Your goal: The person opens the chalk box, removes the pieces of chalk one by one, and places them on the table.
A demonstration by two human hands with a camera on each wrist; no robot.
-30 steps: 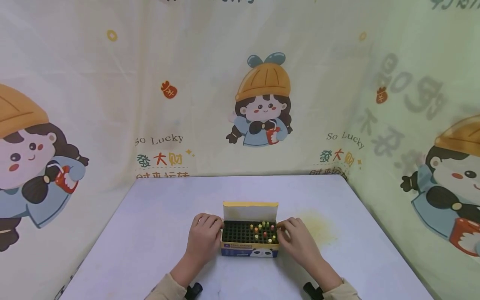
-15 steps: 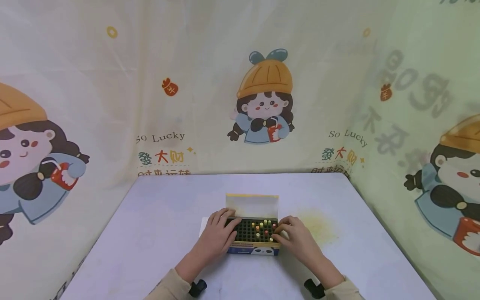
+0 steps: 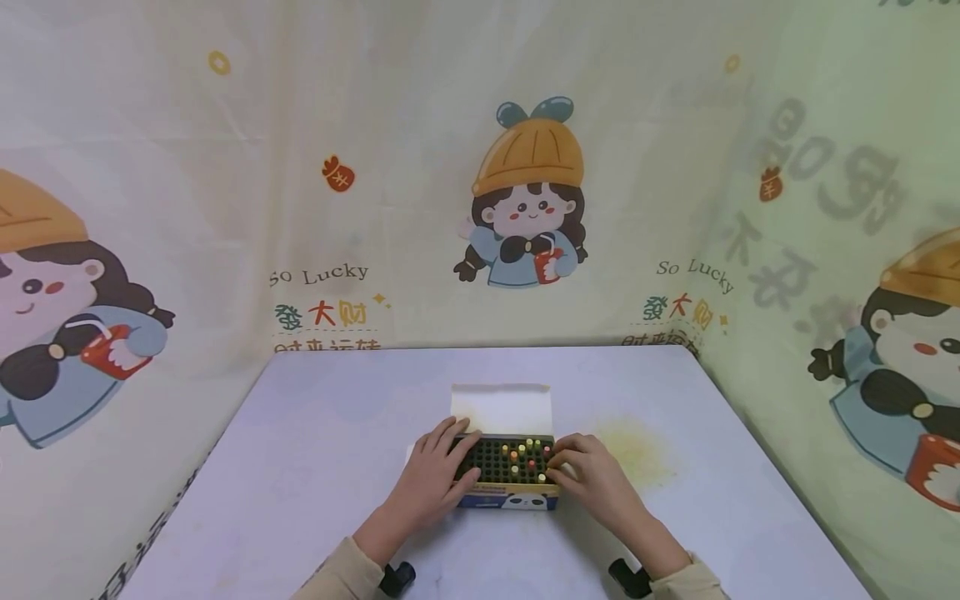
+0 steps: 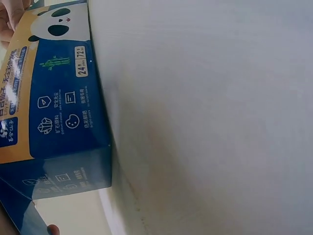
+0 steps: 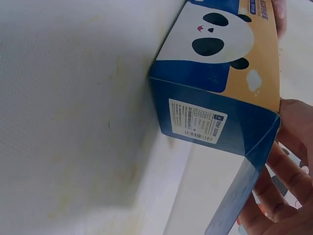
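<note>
An open box (image 3: 491,502) with blue and yellow sides and a printed panda stands on the table; its dark grid holds several coloured sticks (image 3: 532,465), mostly toward the right. My left hand (image 3: 427,479) grips the box's left end, its fingers spread over the top and its thumb at the front edge. At the right end, my right hand (image 3: 603,487) has bent fingers close together, touching the edge beside the rightmost sticks. Whether they pinch a stick is hidden. In the right wrist view, that hand (image 5: 288,176) lies against the box (image 5: 210,98), near its upper corner.
The box's white lid (image 3: 501,408) is raised behind the grid. A yellowish stain (image 3: 633,454) marks the white table (image 3: 337,392) right of the box. Cloth walls (image 3: 420,208) with cartoon prints surround the table's far and side edges.
My left hand has moved right from the box's side onto its left end, covering part of the grid. My right fingertips have shifted slightly nearer the front. The lid leans farther back.
</note>
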